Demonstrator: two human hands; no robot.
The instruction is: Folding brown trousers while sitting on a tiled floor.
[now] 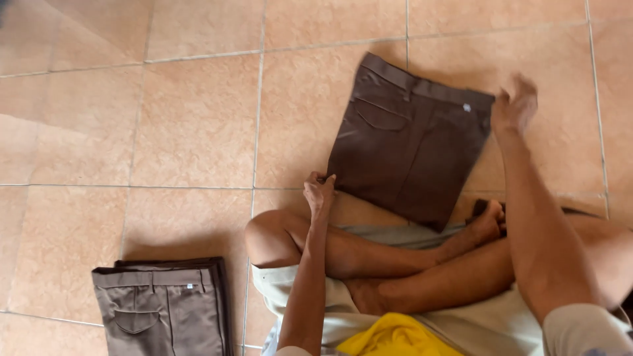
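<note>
A folded pair of dark brown trousers (409, 142) lies on the tiled floor in front of my crossed legs, waistband toward the far side and a back pocket showing. My left hand (318, 191) pinches the near left corner of the fold. My right hand (514, 105) hovers at the waistband's far right corner, fingers spread and slightly blurred; whether it touches the cloth I cannot tell.
A stack of folded brown trousers (165, 306) sits on the floor at my lower left. I sit cross-legged in pale shorts (297, 280) and a yellow shirt (395, 336). Salmon floor tiles (191, 118) stretch out to the left and far side.
</note>
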